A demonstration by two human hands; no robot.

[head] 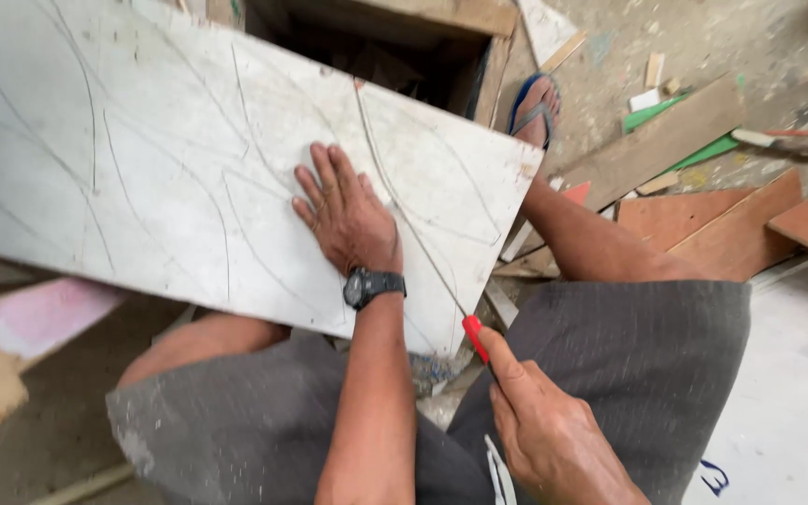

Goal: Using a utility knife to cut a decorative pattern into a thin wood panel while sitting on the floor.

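Pressing flat, the left hand [346,217] lay open on the white board [142,168] across the knees. The right hand [544,425], nearer its lower edge, pinched a red-handled blade [474,337] pointing up the drawn line.

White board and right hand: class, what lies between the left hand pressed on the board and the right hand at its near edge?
In the head view, between the left hand and right hand lie bare white board, its pencilled curves, and the red-handled tool that the right hand holds.
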